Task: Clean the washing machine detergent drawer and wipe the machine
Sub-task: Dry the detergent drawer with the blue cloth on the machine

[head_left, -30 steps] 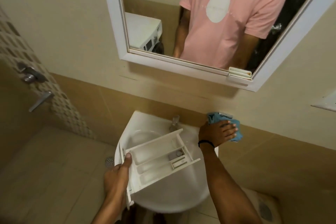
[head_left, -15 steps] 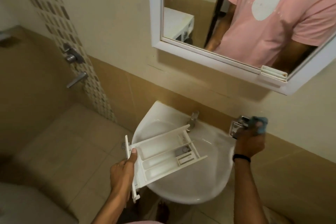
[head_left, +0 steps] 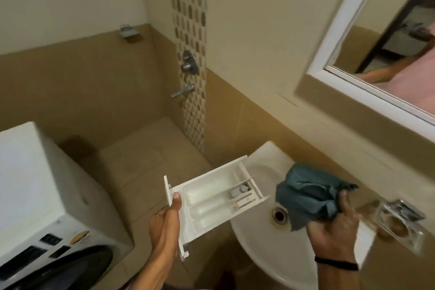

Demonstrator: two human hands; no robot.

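Grip of left hand (head_left: 164, 221) is closed round one detergent drawer (head_left: 211, 198); right hand (head_left: 334, 226) clutches one blue cloth (head_left: 306, 193) above one sink (head_left: 254, 240); one washing machine (head_left: 35, 183) stands left.

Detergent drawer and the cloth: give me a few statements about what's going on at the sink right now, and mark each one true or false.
1. The left hand grips the detergent drawer at its front-panel end. True.
2. The right hand is empty. False: it holds a teal cloth.
3. The drawer lies at the bottom of the sink. False: it is held up, with its far end over the sink's rim.
4. The washing machine stands to the left of the sink. True.
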